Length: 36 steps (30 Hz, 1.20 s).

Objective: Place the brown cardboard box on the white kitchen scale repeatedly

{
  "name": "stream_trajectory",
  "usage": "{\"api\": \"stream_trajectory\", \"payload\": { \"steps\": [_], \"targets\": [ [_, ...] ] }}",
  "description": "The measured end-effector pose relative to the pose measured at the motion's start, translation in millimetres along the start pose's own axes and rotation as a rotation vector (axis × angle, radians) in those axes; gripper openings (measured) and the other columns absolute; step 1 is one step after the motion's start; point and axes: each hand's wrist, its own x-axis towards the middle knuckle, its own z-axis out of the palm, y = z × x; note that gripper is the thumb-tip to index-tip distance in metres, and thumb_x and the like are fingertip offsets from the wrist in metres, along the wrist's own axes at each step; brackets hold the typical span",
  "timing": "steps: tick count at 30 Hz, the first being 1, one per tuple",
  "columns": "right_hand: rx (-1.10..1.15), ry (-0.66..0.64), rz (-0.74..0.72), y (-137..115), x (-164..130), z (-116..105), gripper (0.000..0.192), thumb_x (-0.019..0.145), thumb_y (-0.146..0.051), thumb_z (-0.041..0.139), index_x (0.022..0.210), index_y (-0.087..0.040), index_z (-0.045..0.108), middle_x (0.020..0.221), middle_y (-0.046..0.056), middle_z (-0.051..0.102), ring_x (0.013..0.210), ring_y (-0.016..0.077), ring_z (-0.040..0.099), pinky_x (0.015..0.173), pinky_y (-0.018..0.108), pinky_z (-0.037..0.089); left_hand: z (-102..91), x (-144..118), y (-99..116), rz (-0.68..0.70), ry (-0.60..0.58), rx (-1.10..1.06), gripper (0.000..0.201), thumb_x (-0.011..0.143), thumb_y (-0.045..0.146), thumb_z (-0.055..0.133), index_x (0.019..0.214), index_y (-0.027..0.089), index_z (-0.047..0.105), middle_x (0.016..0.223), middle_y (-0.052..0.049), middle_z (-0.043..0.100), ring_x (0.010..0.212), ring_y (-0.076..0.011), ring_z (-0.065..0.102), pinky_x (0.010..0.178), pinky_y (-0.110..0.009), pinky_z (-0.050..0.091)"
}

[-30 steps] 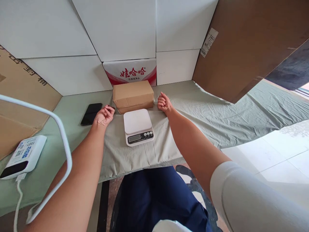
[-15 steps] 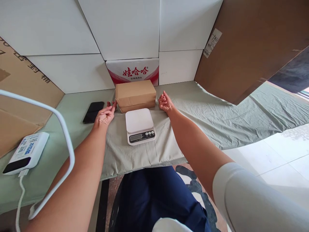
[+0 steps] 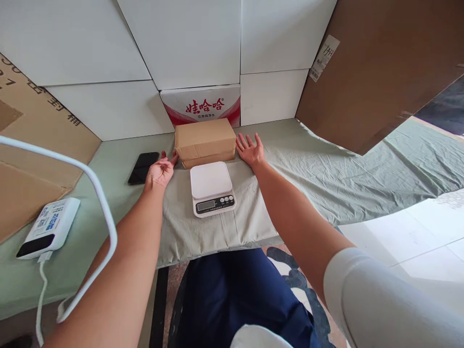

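Cardboard box point(image 3: 205, 140) lies flat, long axis crosswise, between both open hands.

Both bare forearms reach forward from the lower corners of the frame toward its centre. The left hand point(image 3: 160, 170) sits left of centre, knuckles up, fingers loosely curled with the fingertips pointing up and right. The right hand point(image 3: 251, 150) lies just right of centre, palm showing, fingers spread and extended. A white sleeve covers the right upper arm at lower right.
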Motion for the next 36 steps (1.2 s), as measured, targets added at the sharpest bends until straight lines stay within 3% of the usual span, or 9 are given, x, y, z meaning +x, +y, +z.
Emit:
{"api": "stream_trajectory", "payload": {
  "steps": [4,9,12,16,21,25,31,36],
  "targets": [
    [-0.151,-0.021,0.007,3,0,3,0.032,0.095,-0.051,0.065,0.117,-0.029,0.059,0.114,0.001,0.080,0.106,0.0166,0.076,0.093,0.035,0.064,0.6,1,-7,0.066,-0.002,0.070,0.026,0.092,-0.001,0.049,0.093,0.018,0.066,0.099,-0.011,0.077,0.088,-0.0143,0.079,0.051,-0.007,0.052],
    [-0.479,-0.104,-0.107,18,-3,7,0.015,0.091,-0.035,0.070,0.104,-0.028,0.065,0.110,-0.003,0.079,0.106,0.0138,0.073,0.090,0.026,0.060,-6.3,1,-23,0.247,-0.139,0.331,0.032,0.077,-0.002,0.068,0.096,0.023,0.073,0.102,-0.002,0.079,0.088,-0.0111,0.075,0.064,-0.015,0.053],
    [-0.665,-0.203,-0.258,29,-1,4,0.031,0.082,-0.038,0.079,0.109,-0.029,0.066,0.124,-0.002,0.077,0.121,0.0180,0.069,0.101,0.031,0.058,-11.8,7,-31,0.374,-0.233,0.514,0.040,0.068,0.005,0.082,0.102,0.024,0.075,0.115,-0.002,0.079,0.094,-0.0123,0.072,0.070,-0.019,0.052],
    [-0.805,-0.343,-0.434,37,7,-4,0.060,0.074,-0.049,0.087,0.126,-0.031,0.062,0.146,0.002,0.068,0.140,0.0238,0.061,0.122,0.041,0.047,-18.1,16,-34,0.464,-0.277,0.652,0.049,0.065,0.019,0.091,0.111,0.024,0.073,0.132,-0.007,0.073,0.109,-0.0199,0.070,0.077,-0.025,0.052],
    [-0.924,-0.390,-0.520,38,10,-7,0.073,0.073,-0.061,0.085,0.135,-0.033,0.059,0.152,0.004,0.064,0.149,0.0285,0.053,0.130,0.051,0.037,-21.4,24,-36,0.503,-0.297,0.702,0.052,0.063,0.016,0.084,0.112,0.024,0.068,0.139,-0.011,0.068,0.126,-0.0294,0.064,0.080,-0.031,0.052],
    [-0.969,-0.428,-0.667,39,1,0,0.083,0.074,-0.065,0.084,0.144,-0.032,0.054,0.157,0.007,0.058,0.155,0.0306,0.046,0.132,0.052,0.033,-12.4,21,-38,0.605,-0.306,0.688,0.050,0.060,0.007,0.074,0.106,0.023,0.064,0.135,-0.011,0.068,0.136,-0.0320,0.058,0.082,-0.031,0.051],
    [-1.055,-0.386,-0.809,45,-32,16,0.087,0.082,-0.073,0.073,0.154,-0.033,0.045,0.161,0.010,0.050,0.154,0.0342,0.044,0.128,0.054,0.038,10.3,-22,-41,0.799,-0.320,0.654,0.046,0.066,0.011,0.073,0.109,0.026,0.067,0.132,-0.006,0.069,0.144,-0.0317,0.053,0.090,-0.031,0.052],
    [-1.141,-0.364,-0.788,49,-88,14,0.085,0.085,-0.071,0.072,0.157,-0.036,0.042,0.160,0.010,0.047,0.153,0.0361,0.043,0.128,0.058,0.039,-12.2,-89,-59,0.819,-0.219,0.610,0.041,0.071,0.028,0.077,0.111,0.032,0.070,0.133,-0.003,0.068,0.146,-0.0320,0.052,0.095,-0.034,0.055]
  ]
}}
